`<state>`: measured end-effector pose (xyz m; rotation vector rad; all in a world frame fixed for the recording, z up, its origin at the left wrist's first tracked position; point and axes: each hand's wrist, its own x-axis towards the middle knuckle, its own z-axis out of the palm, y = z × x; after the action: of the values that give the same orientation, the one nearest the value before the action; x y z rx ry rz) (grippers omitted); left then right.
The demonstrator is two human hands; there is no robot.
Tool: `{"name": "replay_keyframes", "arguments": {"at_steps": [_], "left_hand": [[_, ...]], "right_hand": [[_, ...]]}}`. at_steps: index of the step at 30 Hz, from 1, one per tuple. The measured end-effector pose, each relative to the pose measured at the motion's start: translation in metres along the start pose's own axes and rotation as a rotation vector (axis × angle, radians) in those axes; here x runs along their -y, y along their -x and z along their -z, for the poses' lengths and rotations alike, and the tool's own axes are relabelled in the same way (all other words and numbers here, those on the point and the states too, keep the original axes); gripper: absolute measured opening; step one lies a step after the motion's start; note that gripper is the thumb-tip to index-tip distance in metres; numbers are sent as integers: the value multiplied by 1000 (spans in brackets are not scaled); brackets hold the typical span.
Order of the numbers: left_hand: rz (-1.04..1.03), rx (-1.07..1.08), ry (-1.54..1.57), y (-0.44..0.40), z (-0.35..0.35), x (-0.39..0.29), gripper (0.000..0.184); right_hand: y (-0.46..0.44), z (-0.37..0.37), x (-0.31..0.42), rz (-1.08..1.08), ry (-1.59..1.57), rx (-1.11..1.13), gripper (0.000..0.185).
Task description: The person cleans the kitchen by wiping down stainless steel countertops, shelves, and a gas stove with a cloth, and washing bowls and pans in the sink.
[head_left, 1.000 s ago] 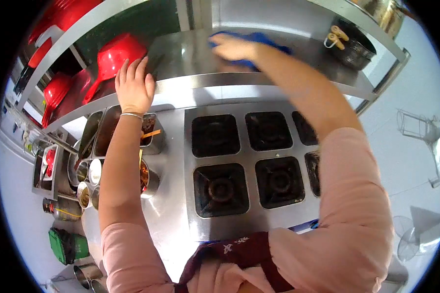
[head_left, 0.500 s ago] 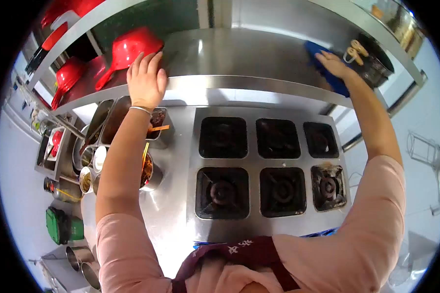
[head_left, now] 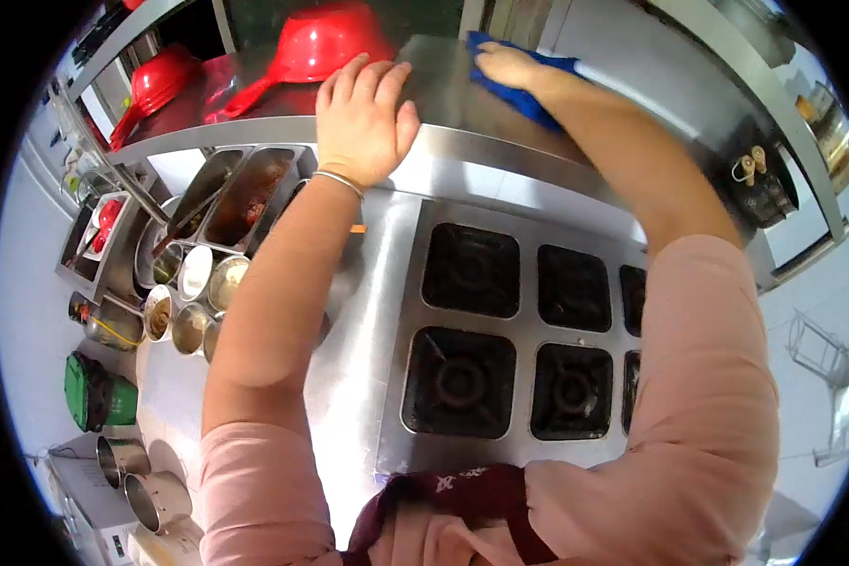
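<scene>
Pressing a blue cloth toward the rear of the steel shelf, the right hand hides whether it grips; slipping, the wide-spread left hand could knock a red plastic bowl off the front edge.

And across the near edge, white marks show on the dark red apron, small and blurred; no word, number or brand can be read anywhere!
</scene>
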<state>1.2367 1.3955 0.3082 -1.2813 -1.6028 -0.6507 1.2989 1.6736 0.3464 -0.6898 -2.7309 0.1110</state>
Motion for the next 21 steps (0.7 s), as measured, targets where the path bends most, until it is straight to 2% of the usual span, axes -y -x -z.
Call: {"name": "replay_keyframes", "arguments": {"at_steps": [2, 4, 8, 10, 12, 13, 14, 16, 17, 18, 19, 21], "left_hand": [[3, -21, 28, 0, -1, 2, 43], [24, -8, 25, 0, 1, 0, 45], [38, -58, 69, -2, 2, -2, 48], [66, -17, 58, -3, 8, -4, 51], [75, 9, 57, -3, 8, -2, 52], [64, 21, 68, -2, 10, -2, 51], [54, 33, 81, -1, 11, -1, 50], [50, 31, 83, 0, 8, 0, 49], [51, 40, 78, 0, 8, -1, 48], [53, 46, 73, -1, 8, -1, 48], [55, 44, 79, -1, 7, -1, 48], [34, 44, 69, -1, 5, 0, 47]], "right_hand": [[1, -6, 34, 78, -117, 15, 46], [19, -1, 62, 414, 13, 60, 44], [88, 27, 112, 429, -355, 271, 43], [130, 51, 101, 470, -417, 317, 43], [160, 59, 57, 587, -426, 273, 46], [188, 80, 38, 491, -399, 300, 47], [215, 103, 23, 306, -339, 351, 54], [264, 132, -28, -7, -257, 298, 55], [282, 133, -79, 42, -179, 192, 54], [304, 140, -119, -4, -237, 129, 52], [318, 145, -149, -214, -256, 140, 51], [318, 144, -176, -390, -299, 62, 51]]}}
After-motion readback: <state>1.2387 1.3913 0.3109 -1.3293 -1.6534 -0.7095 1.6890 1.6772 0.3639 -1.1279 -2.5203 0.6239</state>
